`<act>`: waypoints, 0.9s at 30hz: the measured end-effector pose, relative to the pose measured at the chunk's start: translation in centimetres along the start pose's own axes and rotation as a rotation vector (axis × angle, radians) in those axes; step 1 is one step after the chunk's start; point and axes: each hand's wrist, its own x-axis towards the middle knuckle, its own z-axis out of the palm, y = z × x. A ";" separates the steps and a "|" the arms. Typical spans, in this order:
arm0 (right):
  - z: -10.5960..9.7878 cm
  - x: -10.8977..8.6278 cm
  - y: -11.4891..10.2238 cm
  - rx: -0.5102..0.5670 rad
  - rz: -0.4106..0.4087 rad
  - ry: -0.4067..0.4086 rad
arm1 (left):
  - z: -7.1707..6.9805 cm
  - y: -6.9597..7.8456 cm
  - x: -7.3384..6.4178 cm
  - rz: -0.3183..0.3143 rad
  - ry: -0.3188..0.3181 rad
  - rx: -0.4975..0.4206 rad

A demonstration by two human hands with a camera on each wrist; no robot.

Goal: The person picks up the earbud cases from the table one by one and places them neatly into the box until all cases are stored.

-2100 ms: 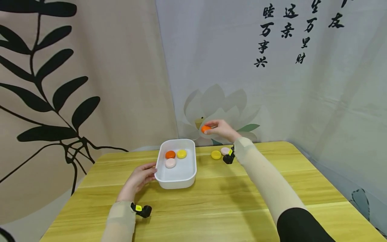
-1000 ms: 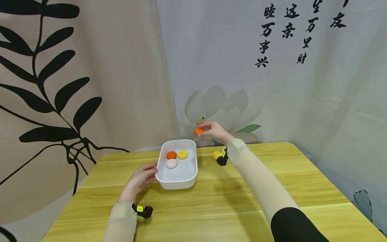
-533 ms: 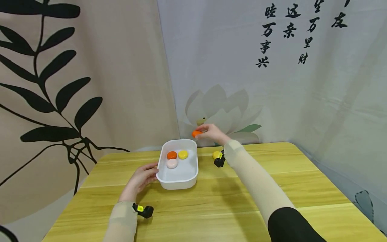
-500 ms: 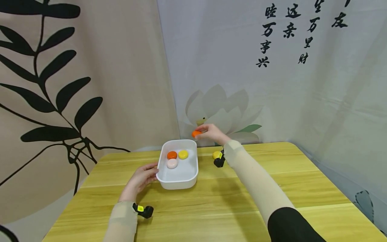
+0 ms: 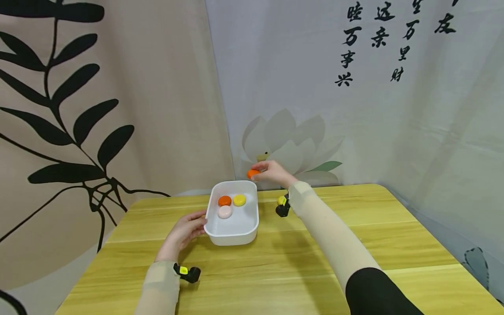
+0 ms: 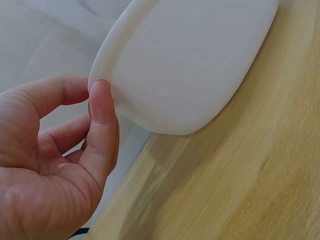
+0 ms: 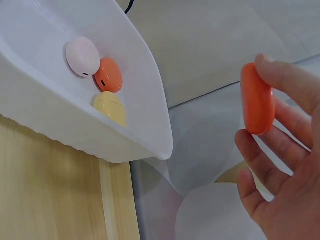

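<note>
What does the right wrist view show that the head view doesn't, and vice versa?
Only right wrist: dark slots on the pink case and orange case inside the tub.

Only head: the left hand at the tub's side, a partly hidden yellow case on the table, and the curtain's writing.

Both: the right hand pinching another orange case, plus pink, orange and yellow cases in the tub.

Even, moderately bright light, soft shadows across the wooden table; wrist views dimmer, greyer
</note>
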 end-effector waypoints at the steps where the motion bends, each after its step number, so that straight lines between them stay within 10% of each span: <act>1: 0.0 0.1 0.0 0.001 0.000 -0.002 | 0.0 0.0 0.0 0.000 0.001 0.001; 27: 1.1 0.4 -0.5 0.012 0.001 -0.028 | 0.2 0.0 -0.1 -0.004 0.010 -0.004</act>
